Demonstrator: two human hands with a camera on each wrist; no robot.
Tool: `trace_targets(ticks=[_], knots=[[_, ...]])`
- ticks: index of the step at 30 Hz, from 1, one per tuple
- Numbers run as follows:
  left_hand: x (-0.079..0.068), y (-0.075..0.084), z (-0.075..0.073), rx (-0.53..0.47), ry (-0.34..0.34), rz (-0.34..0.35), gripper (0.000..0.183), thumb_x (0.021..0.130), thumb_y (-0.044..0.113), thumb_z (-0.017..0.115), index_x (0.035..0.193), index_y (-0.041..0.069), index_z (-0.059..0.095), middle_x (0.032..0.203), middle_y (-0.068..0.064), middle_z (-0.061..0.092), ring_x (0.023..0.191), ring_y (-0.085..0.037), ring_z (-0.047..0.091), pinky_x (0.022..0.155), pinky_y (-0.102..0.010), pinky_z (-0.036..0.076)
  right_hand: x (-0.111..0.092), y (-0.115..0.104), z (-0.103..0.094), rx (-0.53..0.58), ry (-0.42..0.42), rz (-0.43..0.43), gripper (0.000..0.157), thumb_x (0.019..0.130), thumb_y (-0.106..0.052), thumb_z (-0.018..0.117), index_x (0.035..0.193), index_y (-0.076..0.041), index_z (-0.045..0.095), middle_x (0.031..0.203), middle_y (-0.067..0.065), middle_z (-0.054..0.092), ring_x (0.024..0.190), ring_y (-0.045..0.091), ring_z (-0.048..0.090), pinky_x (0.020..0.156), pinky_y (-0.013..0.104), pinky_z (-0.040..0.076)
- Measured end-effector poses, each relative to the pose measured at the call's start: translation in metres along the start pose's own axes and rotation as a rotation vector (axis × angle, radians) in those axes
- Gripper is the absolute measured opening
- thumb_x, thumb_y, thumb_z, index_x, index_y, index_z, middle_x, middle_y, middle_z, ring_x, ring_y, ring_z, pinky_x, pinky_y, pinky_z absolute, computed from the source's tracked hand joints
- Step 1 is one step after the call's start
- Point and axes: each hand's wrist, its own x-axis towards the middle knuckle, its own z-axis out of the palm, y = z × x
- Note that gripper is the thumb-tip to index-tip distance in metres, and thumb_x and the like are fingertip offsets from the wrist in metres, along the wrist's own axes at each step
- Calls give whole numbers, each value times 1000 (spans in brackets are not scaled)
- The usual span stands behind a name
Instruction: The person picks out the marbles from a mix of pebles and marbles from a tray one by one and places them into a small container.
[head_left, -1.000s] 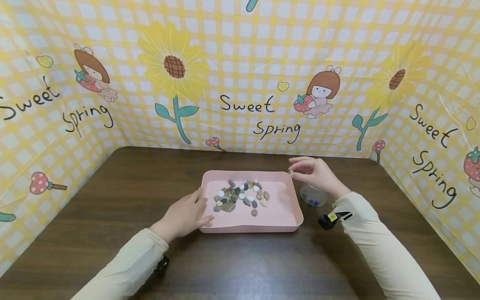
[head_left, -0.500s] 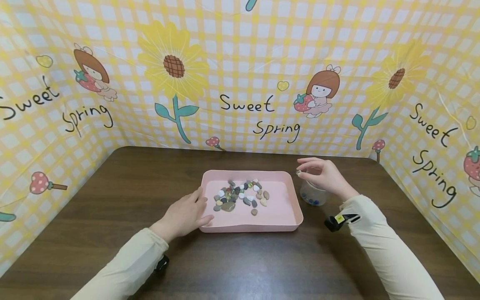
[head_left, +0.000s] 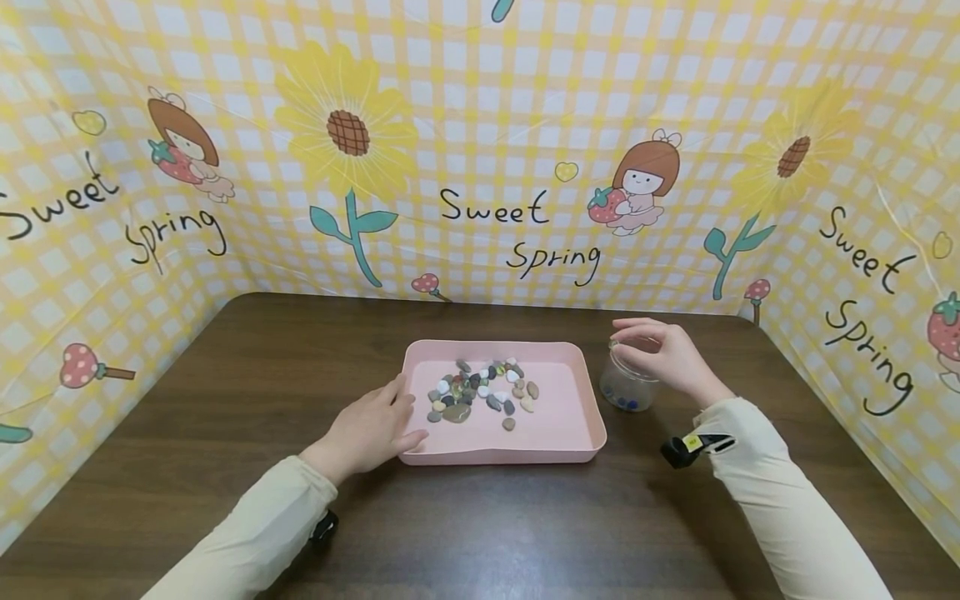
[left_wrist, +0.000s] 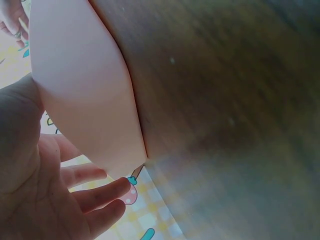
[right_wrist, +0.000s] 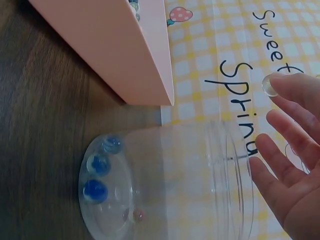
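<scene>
In the head view my right hand [head_left: 669, 358] is over the mouth of a clear plastic jar [head_left: 621, 382] standing right of the pink tray [head_left: 502, 457]. Its thumb and forefinger pinch a clear glass marble [right_wrist: 269, 85], best seen in the right wrist view. Inside the jar, blue marbles [right_wrist: 95, 191] and a small reddish one [right_wrist: 138, 215] lie at the bottom. My left hand [head_left: 363, 429] rests at the tray's left rim, thumb over the edge and fingers loosely extended, as the left wrist view [left_wrist: 60, 195] also shows.
Many mixed pebbles [head_left: 456, 413] lie in the tray with some glassy marbles [head_left: 500, 369] among them. Everything stands on a dark wooden table [head_left: 480, 533]. A yellow checked cloth [head_left: 480, 125] hangs around its back and sides.
My right hand has moved right from the tray's back right corner to over the jar's mouth, still pinching the marble. The left hand and tray have stayed put.
</scene>
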Motion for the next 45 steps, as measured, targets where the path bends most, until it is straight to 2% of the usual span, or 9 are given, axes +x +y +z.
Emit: trace_targets(ticks=[3,5,15,21,25,28,30,37,45], knots=[[0,0,0,2,11,6,57,88,45,55,121,-2,58,140,-28,42,115,-40,55,93,-48,48,-2,4,-2,-8,25,-24,23,86,-17,67,103,-2,70,127,13,60,106,-6,53,90,5,41],[0,0,0,1,14,8,57,88,45,55,121,-2,58,140,-28,42,115,-40,55,92,-47,48,-3,7,-3,-4,42,-45,22,85,-15,67,102,-2,70,125,15,61,98,-16,51,87,2,39],[-1,1,-2,-9,-12,-9,58,88,44,55,123,-2,58,141,-28,41,117,-41,54,94,-49,47,-6,22,-3,21,120,-25,23,86,-15,67,101,2,69,122,18,61,100,-19,49,94,12,44],[-1,1,-2,-10,-9,-10,58,88,45,55,123,-2,57,141,-28,40,117,-41,54,94,-49,47,-7,28,-5,7,153,-8,23,85,-17,67,100,0,70,114,-9,61,105,-17,49,95,9,41],[-1,1,-1,-8,-10,-8,58,88,45,55,123,-2,57,141,-29,40,115,-41,54,93,-50,47,-7,31,-6,-14,176,-12,22,85,-17,67,100,-1,70,112,-15,60,104,-16,50,98,23,46],[-1,1,-1,-7,-12,-10,58,88,45,55,123,-2,57,141,-28,40,115,-42,55,93,-50,47,-7,32,-7,-45,194,-13,22,86,-18,67,100,-1,70,115,-2,63,100,-19,49,97,37,47],[-1,1,0,-8,-14,-12,58,88,45,55,123,-2,57,141,-28,40,115,-42,54,93,-50,47,-7,33,-7,-61,201,-5,23,86,-18,67,100,-1,70,118,9,64,98,-21,47,95,37,48],[0,0,0,-9,-20,-15,59,88,46,54,124,-1,57,142,-28,39,114,-42,55,93,-50,47,-8,35,-8,-55,214,9,23,84,-16,69,100,1,70,122,20,61,93,-23,46,83,8,45],[0,-1,1,-4,-20,-14,59,89,46,54,124,-2,57,142,-28,39,114,-43,55,94,-50,46,-7,39,-8,-75,211,38,23,84,-15,69,100,2,69,122,20,61,88,-25,45,79,1,41]])
